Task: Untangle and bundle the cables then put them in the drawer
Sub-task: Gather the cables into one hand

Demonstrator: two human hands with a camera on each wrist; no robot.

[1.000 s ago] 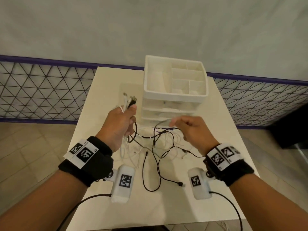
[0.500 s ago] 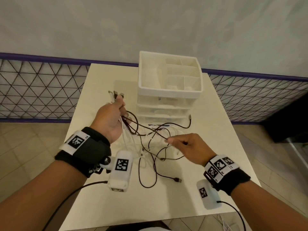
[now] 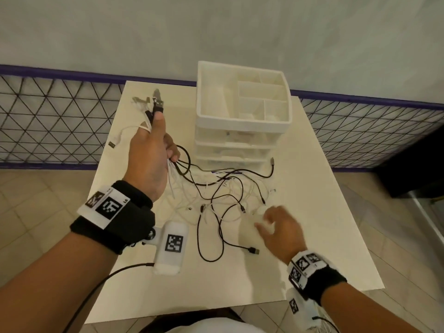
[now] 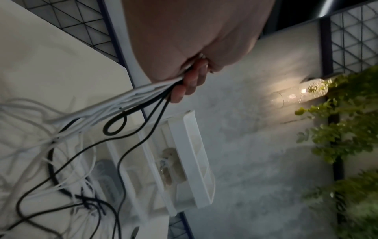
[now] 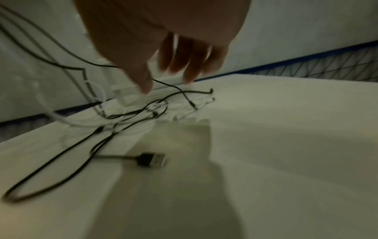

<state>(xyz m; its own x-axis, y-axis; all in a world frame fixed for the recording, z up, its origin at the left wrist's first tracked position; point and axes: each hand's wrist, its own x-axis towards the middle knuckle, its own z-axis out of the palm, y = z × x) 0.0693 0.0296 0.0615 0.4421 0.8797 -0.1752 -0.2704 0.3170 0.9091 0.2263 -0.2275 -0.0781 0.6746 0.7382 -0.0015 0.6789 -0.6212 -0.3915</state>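
Note:
A tangle of black and white cables (image 3: 223,200) (image 5: 131,113) lies on the white table (image 3: 312,212) in front of a white drawer unit (image 3: 242,131) (image 4: 184,169). My left hand (image 3: 151,152) (image 4: 190,80) is raised at the left and grips a bunch of cable ends (image 3: 153,104), plugs sticking up above the thumb, cords trailing down into the tangle. My right hand (image 3: 276,227) (image 5: 169,67) hovers low over the near right side of the tangle, fingers spread and blurred, holding nothing. A black USB plug (image 3: 252,250) (image 5: 151,159) lies just left of it.
The drawer unit's top tray (image 3: 264,97) has open compartments, and its drawers look closed. A wire mesh fence (image 3: 48,121) with a purple rail runs behind the table. Tiled floor (image 3: 36,212) lies to both sides. A wall lamp (image 4: 296,95) and green plants (image 4: 347,129) show in the left wrist view.
My left hand has lifted the bunch of cable ends higher and to the left. My right hand has let go of the black cable and dropped back toward the near right of the table.

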